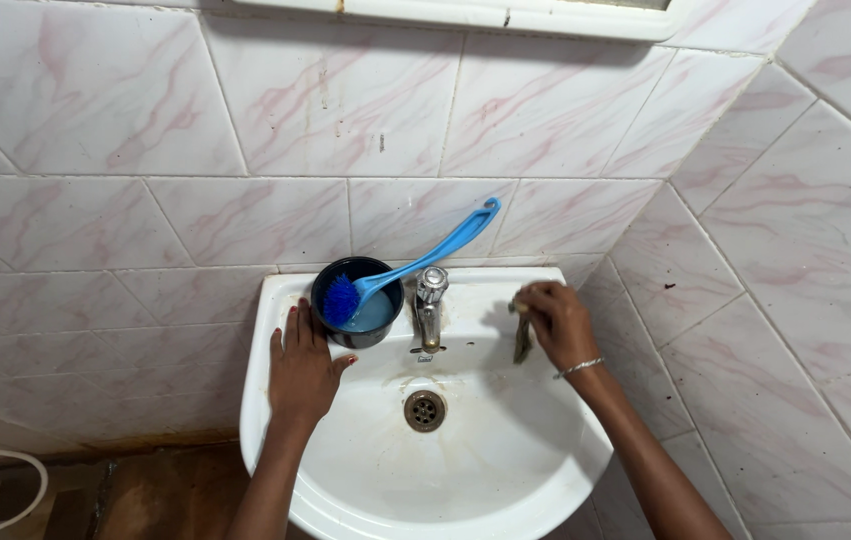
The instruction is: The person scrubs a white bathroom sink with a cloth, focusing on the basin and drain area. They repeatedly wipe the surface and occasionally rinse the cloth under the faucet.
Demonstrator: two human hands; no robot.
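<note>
Left hand (pixel 302 368) flat on sink (pixel 505 470) rim; right hand (pixel 557 322) pinching a dark scrubber (pixel 522 340)

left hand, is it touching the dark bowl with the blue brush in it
Touching: the head view shows the left hand flat on the sink rim, its fingers meeting the dark bowl.

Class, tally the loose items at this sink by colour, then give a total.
Blue: 1, the brush
Black: 1, the bowl it stands in
Dark green: 1, the scrub pad under the right hand
Total: 3
</note>
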